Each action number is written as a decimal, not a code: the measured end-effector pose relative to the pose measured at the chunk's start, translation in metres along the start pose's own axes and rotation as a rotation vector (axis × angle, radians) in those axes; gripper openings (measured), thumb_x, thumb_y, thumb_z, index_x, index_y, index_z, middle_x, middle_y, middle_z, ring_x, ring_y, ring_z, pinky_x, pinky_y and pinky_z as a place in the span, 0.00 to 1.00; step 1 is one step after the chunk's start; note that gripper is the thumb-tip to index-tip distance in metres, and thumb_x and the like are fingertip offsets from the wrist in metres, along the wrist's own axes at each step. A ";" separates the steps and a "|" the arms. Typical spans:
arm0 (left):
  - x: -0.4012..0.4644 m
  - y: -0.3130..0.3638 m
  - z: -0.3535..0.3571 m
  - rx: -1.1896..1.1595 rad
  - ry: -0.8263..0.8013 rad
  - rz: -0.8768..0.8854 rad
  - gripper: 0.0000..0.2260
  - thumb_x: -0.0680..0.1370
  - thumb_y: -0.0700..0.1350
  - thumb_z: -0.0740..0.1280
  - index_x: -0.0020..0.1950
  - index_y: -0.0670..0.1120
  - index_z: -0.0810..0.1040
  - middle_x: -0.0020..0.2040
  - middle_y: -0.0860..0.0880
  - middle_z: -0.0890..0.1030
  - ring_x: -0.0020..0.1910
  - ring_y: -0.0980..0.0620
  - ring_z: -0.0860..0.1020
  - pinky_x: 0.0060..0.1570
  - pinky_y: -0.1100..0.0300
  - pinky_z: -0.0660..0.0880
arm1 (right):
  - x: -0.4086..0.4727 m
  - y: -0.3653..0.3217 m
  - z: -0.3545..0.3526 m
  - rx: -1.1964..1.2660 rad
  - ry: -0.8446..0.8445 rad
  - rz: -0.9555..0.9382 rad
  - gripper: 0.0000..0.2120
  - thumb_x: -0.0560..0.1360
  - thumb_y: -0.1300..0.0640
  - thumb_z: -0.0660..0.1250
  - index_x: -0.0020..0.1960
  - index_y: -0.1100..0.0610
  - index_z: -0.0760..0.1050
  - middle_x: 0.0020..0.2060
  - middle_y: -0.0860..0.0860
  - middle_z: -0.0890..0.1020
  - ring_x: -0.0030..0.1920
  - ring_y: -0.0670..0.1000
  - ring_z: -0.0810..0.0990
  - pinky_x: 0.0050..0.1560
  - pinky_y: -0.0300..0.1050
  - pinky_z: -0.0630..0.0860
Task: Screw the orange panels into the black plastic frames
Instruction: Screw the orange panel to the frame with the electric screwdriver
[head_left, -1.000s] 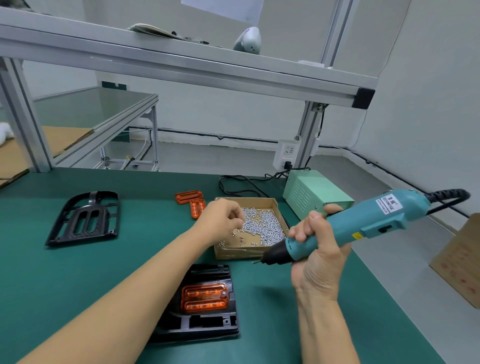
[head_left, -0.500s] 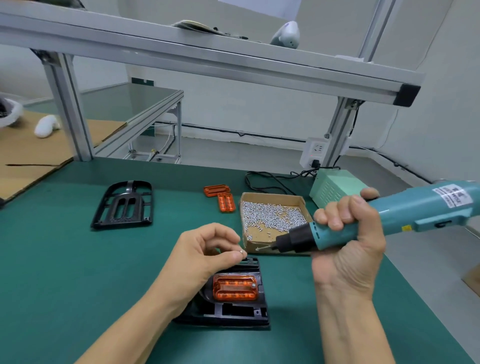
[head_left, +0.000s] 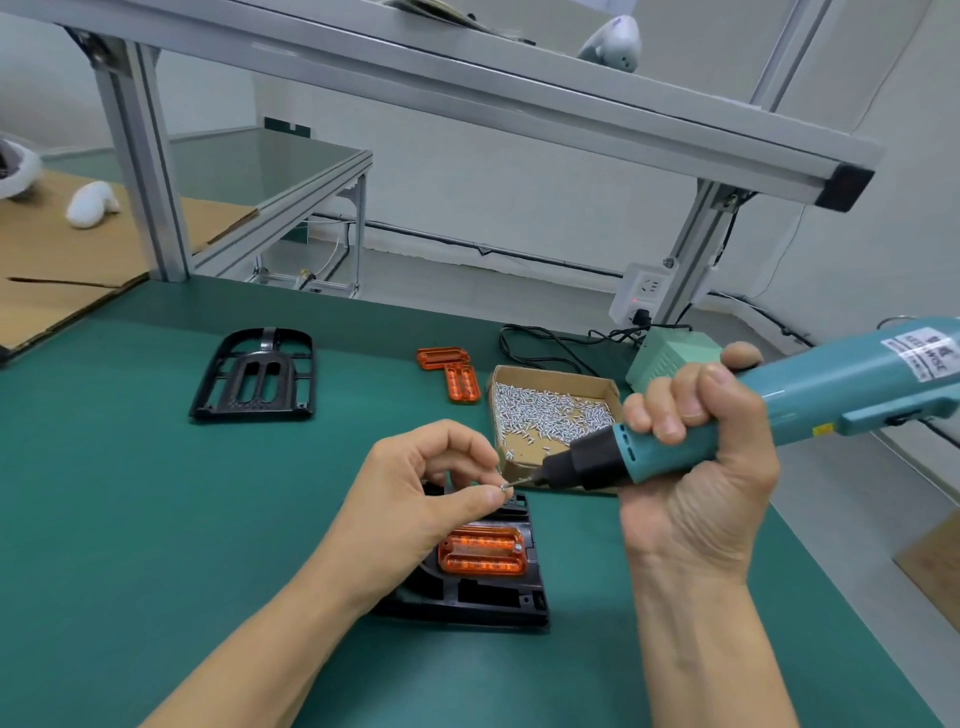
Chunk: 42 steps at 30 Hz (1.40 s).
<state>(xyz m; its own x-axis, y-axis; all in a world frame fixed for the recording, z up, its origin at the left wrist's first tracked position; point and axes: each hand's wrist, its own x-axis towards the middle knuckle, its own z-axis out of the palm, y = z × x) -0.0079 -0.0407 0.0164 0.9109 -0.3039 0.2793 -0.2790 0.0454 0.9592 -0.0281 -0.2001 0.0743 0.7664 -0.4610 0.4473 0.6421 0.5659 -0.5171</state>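
1. Silver steel caught the light between the left hand's (head_left: 415, 499) thumb and forefinger: it pinched a single screw (head_left: 505, 486), head toward the driver, while the other fingers curled loosely above.
2. The bit (head_left: 523, 480) of the teal electric screwdriver (head_left: 727, 441) met that screw, or lay just beside it; I could not tell whether it had seated. The right hand (head_left: 696, 467) was wrapped tight round the barrel, tool lying almost level and pointing left.
3. To my eye the step was loading the screw onto the bit. It would go best with screw and bit held in one straight line, and the pinch let go only once the tip had taken hold.
4. Just below the hands, near the front edge, an orange panel (head_left: 483, 555) sat in its black frame (head_left: 467, 597), one screw seemingly already in at its right end.
5. The tool would then need tipping upright over an open hole; driven at a slant, the screw could bite crooked into the plastic.
6. Farther off stood the cardboard box of screws (head_left: 550, 410), two spare orange panels (head_left: 451, 371) to its left, and an empty frame (head_left: 257, 375) at far left on the green mat (head_left: 130, 493).
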 end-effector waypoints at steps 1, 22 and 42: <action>0.000 0.000 0.000 -0.001 -0.002 0.005 0.08 0.67 0.43 0.74 0.43 0.48 0.79 0.39 0.49 0.85 0.40 0.48 0.78 0.53 0.45 0.73 | 0.000 0.000 0.000 -0.003 -0.002 0.001 0.08 0.71 0.64 0.59 0.46 0.52 0.68 0.24 0.45 0.66 0.22 0.43 0.66 0.27 0.36 0.68; 0.001 -0.002 0.000 0.022 -0.008 0.050 0.08 0.69 0.35 0.75 0.42 0.45 0.80 0.38 0.49 0.85 0.40 0.52 0.80 0.48 0.68 0.71 | -0.001 -0.003 0.000 -0.014 -0.033 0.007 0.08 0.71 0.65 0.58 0.46 0.53 0.68 0.24 0.45 0.66 0.22 0.44 0.65 0.27 0.36 0.68; -0.001 -0.003 -0.001 0.280 0.013 0.220 0.06 0.70 0.43 0.70 0.44 0.52 0.78 0.38 0.58 0.83 0.42 0.58 0.82 0.50 0.71 0.71 | -0.002 0.011 -0.010 0.034 0.013 -0.021 0.08 0.71 0.64 0.57 0.47 0.53 0.68 0.24 0.45 0.65 0.22 0.43 0.64 0.25 0.36 0.66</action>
<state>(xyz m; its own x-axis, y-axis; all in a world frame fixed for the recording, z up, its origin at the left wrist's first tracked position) -0.0080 -0.0398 0.0131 0.8228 -0.3038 0.4803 -0.5400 -0.1543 0.8274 -0.0226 -0.1994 0.0603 0.7534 -0.4812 0.4481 0.6570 0.5790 -0.4827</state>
